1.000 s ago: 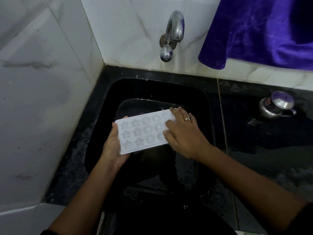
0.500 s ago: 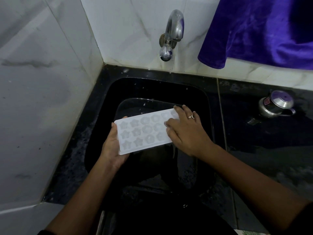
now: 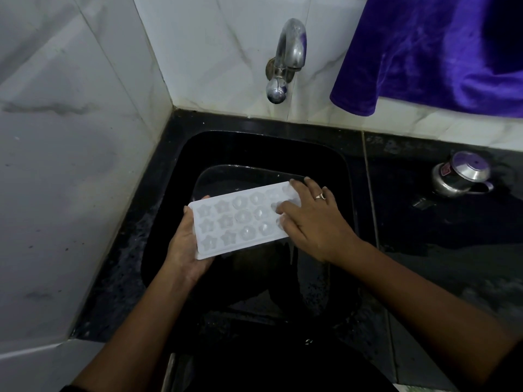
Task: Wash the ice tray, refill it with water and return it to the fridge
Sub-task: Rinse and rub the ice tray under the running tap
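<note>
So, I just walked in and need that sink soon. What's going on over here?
A person is washing a white ice tray over the black sink. The left hand holds the tray's left end from below, with the thumb on its far edge. The right hand lies on top of the right end, fingers across the moulds. No stream shows from the tap. I cannot tell whether the moulds hold water.
</note>
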Motion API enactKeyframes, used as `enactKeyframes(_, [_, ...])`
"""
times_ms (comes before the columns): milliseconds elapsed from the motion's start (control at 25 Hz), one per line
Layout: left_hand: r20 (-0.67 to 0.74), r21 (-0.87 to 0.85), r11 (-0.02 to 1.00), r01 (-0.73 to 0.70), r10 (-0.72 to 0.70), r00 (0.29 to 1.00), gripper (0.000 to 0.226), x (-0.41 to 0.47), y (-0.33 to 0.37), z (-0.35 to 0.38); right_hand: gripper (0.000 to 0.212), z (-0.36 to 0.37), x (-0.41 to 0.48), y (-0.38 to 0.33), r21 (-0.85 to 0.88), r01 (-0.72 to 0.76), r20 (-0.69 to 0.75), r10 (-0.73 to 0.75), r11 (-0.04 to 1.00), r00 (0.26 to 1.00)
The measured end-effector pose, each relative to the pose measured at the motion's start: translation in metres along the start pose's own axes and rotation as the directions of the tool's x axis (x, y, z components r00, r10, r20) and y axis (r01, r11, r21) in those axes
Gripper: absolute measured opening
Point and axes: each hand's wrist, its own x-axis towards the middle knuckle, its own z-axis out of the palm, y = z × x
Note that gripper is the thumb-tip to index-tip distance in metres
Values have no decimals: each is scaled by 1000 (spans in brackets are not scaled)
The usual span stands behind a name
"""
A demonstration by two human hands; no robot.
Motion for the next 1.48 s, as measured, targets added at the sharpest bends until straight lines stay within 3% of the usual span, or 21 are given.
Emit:
enactKeyframes(80, [14, -4, 1000, 5, -4, 1000, 57, -1, -3, 4, 47, -1, 3, -2, 17, -31, 0, 31, 999, 1000])
enactKeyframes(240, [25, -61, 998, -12, 13, 1000, 50, -1, 7, -1, 52, 5, -11, 6, 40, 65, 19, -65, 997, 998])
enactKeyframes(520, [42, -46, 999, -6, 8, 999, 49, 0, 5, -8, 47, 5, -14, 11, 50, -66, 10, 66, 997, 998])
enactKeyframes(1160, [-29, -18, 999, -28, 27, 999, 53, -3, 7, -4, 44, -7, -6, 8, 60, -64, 7, 64, 996, 998])
enactKeyframes(1480, [4, -14, 1000, -27, 27, 1000, 55, -4, 7, -5, 43, -9, -3, 9, 38, -66, 14, 66, 997, 998])
